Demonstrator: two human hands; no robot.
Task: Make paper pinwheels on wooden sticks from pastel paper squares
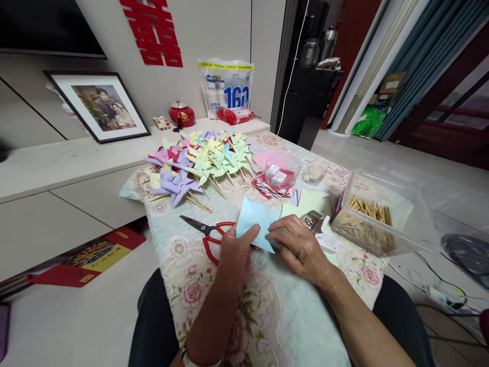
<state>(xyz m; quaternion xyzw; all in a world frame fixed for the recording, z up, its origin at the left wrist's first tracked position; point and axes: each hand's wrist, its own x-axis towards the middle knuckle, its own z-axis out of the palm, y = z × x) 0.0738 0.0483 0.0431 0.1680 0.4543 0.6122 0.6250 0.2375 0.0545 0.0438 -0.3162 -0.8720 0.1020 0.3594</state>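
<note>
Pale blue paper (254, 215) sits between my hands above the cloth-covered worktop (305, 321). My left grip (237, 250) pinches it, thumb on top; my right grip (300, 245) has fingertips at its right edge, though whether they clench it I cannot tell. Uneven pressure could crease it, I judge, and a careless sweep of my left could knock the scissors (208, 230) just beside. I count one blue sheet, one pair of scissors, one clear bin (414, 232) of sticks (370, 211); the pinwheels (204, 165) overlap too much to number.
</note>
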